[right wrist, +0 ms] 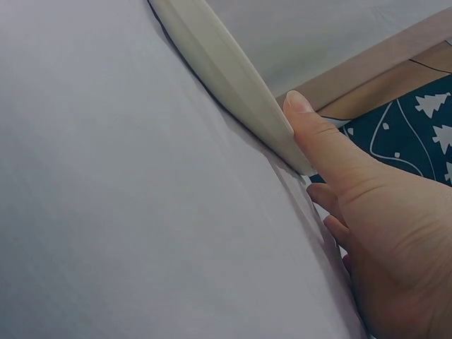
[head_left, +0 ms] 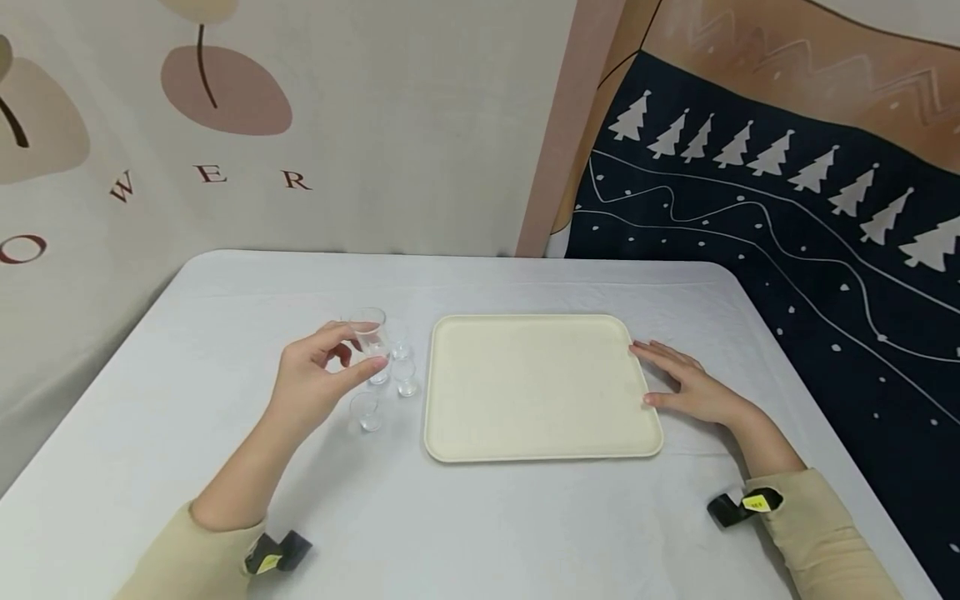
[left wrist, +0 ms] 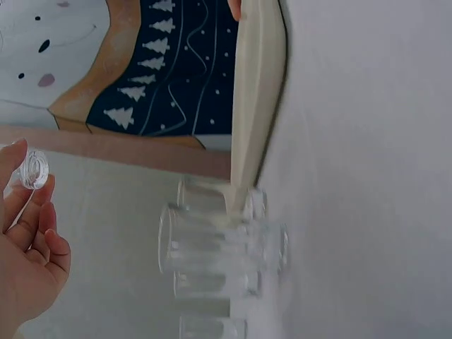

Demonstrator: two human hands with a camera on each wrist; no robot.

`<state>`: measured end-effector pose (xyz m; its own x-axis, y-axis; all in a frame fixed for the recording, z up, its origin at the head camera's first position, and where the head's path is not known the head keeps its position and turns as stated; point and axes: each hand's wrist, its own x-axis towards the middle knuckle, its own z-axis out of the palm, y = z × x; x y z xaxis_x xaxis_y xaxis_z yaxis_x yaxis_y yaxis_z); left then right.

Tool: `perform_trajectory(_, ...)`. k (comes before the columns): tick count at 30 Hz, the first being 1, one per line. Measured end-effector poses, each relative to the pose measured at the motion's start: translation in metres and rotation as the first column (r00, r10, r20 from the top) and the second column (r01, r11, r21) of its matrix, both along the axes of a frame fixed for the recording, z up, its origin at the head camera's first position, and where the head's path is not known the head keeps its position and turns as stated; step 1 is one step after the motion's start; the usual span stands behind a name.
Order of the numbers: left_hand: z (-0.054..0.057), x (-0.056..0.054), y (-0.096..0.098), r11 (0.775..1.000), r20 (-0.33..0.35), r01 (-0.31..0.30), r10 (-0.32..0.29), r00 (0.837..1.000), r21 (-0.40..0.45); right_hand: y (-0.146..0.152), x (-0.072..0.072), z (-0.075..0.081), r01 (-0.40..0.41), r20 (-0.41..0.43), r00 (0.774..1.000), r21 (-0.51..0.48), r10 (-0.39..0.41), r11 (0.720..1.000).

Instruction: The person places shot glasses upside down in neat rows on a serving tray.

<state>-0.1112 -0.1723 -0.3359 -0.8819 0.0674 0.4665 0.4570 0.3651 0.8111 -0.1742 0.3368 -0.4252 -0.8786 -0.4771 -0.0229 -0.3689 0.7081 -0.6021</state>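
My left hand (head_left: 318, 371) pinches a small clear shot glass (head_left: 370, 329) between thumb and fingers, raised off the table left of the tray. In the left wrist view the thick round base of this shot glass (left wrist: 34, 169) faces the camera. Several more clear glasses (head_left: 406, 377) stand on the table just below and beside that hand; one of them (head_left: 367, 412) is nearer the front. At the right end of a cream rectangular tray (head_left: 540, 387), my right hand (head_left: 693, 390) rests its extended fingers and thumb against the rim. Nothing lies on the tray.
A white cloth (head_left: 525, 525) covers the table. Behind it hangs a pale curtain (head_left: 420, 142) with printed letters, and to the right a dark fabric (head_left: 697, 200) with white trees. Both sleeves carry a black wrist camera (head_left: 277, 552).
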Motion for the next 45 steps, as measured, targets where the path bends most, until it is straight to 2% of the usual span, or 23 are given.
perform_trajectory(6,0.004,-0.002,0.021,0.996,-0.013,0.073,-0.073,0.997,0.044,0.000,-0.001,-0.001,-0.003,-0.002,1.000,-0.003,0.003,1.000)
perform_trajectory(18,-0.001,-0.013,0.056,0.982,-0.034,0.187,-0.186,0.982,0.015,0.002,-0.001,-0.002,-0.011,-0.017,1.000,-0.004,0.011,1.000)
perform_trajectory(27,-0.005,-0.023,0.083,0.963,-0.054,0.268,-0.269,0.962,-0.030,0.002,0.000,-0.002,-0.009,-0.014,1.000,-0.012,0.009,1.000)
perform_trajectory(33,-0.008,-0.029,0.098,0.966,-0.048,0.241,-0.247,0.968,-0.095,0.001,0.000,-0.002,-0.006,-0.015,1.000,-0.008,0.005,1.000)
perform_trajectory(38,-0.012,-0.035,0.109,0.969,-0.092,0.204,-0.217,0.972,-0.141,0.000,0.000,-0.001,-0.004,-0.008,1.000,-0.010,0.004,1.000)
perform_trajectory(41,-0.014,-0.039,0.116,0.970,-0.103,0.199,-0.214,0.971,-0.142,0.000,0.001,-0.001,-0.002,-0.013,1.000,-0.005,0.002,1.000)
perform_trajectory(45,-0.017,-0.043,0.126,0.971,-0.066,0.210,-0.218,0.974,-0.111,-0.001,0.002,0.000,0.005,-0.011,1.000,-0.003,-0.005,1.000)
